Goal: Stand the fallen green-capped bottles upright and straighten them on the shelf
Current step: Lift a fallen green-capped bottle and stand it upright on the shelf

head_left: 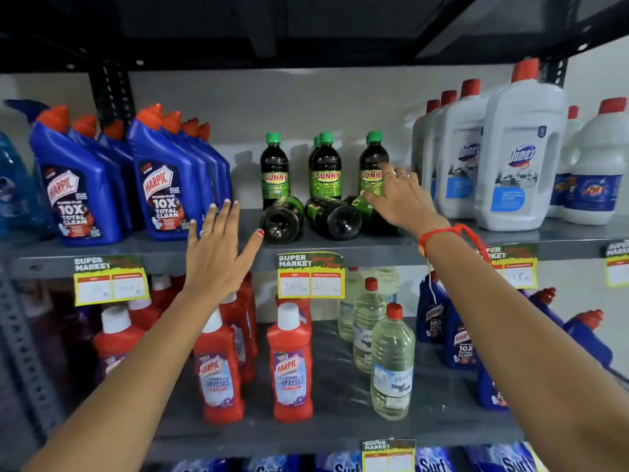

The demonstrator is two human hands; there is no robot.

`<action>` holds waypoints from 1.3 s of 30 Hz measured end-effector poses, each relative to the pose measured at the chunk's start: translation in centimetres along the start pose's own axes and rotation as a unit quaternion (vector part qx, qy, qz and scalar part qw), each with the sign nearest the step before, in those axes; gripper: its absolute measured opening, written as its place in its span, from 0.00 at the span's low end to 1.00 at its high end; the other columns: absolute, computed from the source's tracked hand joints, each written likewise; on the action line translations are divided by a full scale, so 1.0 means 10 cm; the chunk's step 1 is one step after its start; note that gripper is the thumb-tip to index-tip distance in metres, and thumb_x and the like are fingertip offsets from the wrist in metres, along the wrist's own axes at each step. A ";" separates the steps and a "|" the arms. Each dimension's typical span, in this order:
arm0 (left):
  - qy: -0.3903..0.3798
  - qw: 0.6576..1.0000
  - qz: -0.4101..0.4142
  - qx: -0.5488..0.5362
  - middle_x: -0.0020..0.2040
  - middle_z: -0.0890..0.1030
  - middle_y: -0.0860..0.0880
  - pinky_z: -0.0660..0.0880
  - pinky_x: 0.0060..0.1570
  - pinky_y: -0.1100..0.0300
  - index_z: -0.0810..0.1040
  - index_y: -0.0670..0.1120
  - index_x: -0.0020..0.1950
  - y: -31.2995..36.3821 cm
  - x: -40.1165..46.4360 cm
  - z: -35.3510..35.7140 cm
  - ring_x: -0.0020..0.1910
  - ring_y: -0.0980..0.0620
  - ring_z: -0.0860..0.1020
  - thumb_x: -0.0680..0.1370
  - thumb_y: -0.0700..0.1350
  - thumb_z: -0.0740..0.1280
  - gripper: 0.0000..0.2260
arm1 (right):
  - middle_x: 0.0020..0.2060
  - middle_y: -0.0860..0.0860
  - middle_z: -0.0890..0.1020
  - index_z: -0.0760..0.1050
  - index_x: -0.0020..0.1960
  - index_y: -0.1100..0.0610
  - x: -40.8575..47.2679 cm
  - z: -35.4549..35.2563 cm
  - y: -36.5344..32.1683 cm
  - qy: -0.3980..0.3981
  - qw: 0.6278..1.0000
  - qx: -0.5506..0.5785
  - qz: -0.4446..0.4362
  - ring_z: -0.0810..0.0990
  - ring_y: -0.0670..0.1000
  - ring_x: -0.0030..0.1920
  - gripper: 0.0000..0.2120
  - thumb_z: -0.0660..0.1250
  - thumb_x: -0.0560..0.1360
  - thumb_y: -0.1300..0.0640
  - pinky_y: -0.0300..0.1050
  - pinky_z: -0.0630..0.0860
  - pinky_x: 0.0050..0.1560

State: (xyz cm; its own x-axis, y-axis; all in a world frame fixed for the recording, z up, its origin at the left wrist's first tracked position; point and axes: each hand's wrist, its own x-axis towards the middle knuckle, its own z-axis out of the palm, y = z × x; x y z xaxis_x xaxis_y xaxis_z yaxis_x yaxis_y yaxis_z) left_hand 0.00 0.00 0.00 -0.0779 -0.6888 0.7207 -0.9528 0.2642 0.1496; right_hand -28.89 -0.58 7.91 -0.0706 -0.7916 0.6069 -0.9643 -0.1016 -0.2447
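On the grey middle shelf (476,235), dark green-capped Sunny bottles stand upright at the back: one on the left (274,170), a pair in the middle (325,168) and one on the right (372,161). Three more lie on their sides in front, bases towards me: left (281,219), middle (335,217) and right (369,212). My right hand (400,195) reaches over the right fallen bottle, fingers spread against the right upright bottle, thumb on the fallen bottle's green label. My left hand (218,250) is open and flat, just left of the left fallen bottle, holding nothing.
Blue Harpic bottles (163,185) crowd the shelf's left, white Domex jugs (517,158) its right. Price tags (310,275) hang on the shelf edge. The lower shelf holds red Harpic bottles (290,362) and clear bottles (391,366).
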 end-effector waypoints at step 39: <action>0.076 0.996 0.012 0.044 0.43 0.85 0.43 0.70 0.47 0.49 0.84 0.44 0.48 -0.02 -0.05 0.16 0.43 0.43 0.81 0.73 0.62 0.52 0.28 | 0.50 0.48 0.76 0.56 0.70 0.61 0.07 0.20 0.19 0.073 0.866 0.456 0.190 0.76 0.54 0.60 0.50 0.79 0.57 0.50 0.54 0.72 0.65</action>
State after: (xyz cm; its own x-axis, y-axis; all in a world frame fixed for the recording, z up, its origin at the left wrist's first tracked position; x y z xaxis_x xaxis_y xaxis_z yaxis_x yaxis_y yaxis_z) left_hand -0.24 -0.79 -1.41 -0.0617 -0.5705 0.8190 -0.9735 0.2153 0.0766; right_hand -30.30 -2.47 6.35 -0.4351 -0.7942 0.4243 -0.2662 -0.3367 -0.9032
